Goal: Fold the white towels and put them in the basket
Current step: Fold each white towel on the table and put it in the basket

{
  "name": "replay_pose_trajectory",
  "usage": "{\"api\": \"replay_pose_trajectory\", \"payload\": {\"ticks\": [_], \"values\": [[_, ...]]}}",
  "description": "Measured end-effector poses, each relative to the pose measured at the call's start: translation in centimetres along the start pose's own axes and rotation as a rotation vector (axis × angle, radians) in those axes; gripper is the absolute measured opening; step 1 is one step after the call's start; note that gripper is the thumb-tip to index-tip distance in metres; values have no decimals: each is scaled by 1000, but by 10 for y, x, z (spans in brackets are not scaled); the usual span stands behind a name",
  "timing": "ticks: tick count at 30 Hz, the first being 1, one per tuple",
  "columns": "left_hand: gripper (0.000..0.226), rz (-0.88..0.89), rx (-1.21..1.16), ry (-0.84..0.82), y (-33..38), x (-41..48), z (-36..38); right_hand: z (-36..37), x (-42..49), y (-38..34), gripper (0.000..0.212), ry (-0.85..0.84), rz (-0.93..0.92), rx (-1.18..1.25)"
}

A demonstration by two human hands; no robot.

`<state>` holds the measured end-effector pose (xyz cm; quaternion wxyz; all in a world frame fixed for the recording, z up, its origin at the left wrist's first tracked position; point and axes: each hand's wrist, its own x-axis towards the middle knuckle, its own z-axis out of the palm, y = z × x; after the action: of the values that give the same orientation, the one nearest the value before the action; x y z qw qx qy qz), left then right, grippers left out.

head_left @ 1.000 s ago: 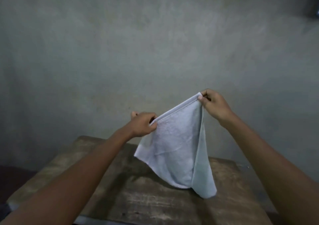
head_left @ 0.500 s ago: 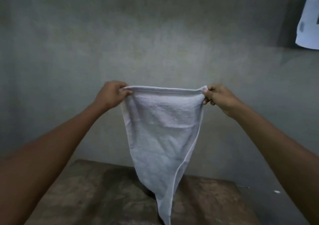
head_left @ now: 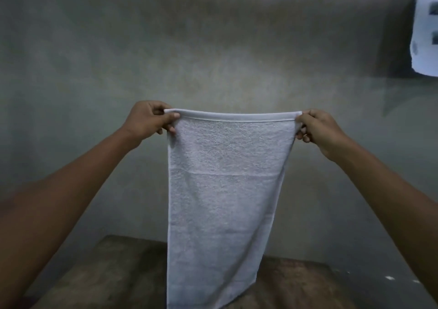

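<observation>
Both hands, left hand [head_left: 148,120] and right hand [head_left: 318,128], pinch the towel's [head_left: 222,190] top corners above the table [head_left: 118,273]; a loosened pinch could drop one corner.

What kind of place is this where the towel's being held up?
Likely a plain indoor room, perhaps a home: bare grey plastered wall, worn wooden table, white sheet hanging at upper right.

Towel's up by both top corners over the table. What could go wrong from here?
The left hand and right hand only pinch the white towel at its top corners; a slip on either side would likely let it swing and bunch.
Its bottom edge runs out of view, low in front of the wooden table, so it might drag or crumple when lowered.
No basket shows in this view, so placing will need a look around.
</observation>
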<state>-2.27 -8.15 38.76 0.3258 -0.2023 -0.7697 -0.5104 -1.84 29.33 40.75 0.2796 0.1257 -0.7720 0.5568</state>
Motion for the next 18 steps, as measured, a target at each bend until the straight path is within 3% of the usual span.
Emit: {"api": "replay_pose_trajectory", "payload": {"ticks": [7,12,18], "values": [[13,-153,-320,-22,29,14,-9,-16,3,-25,19,35,68,180],[9,-248,-254,-46,20,23,6,-12,17,-8,8,-22,114,91],[8,-311,-243,-54,-52,11,47,8,20,71,6,-93,279,190]]}}
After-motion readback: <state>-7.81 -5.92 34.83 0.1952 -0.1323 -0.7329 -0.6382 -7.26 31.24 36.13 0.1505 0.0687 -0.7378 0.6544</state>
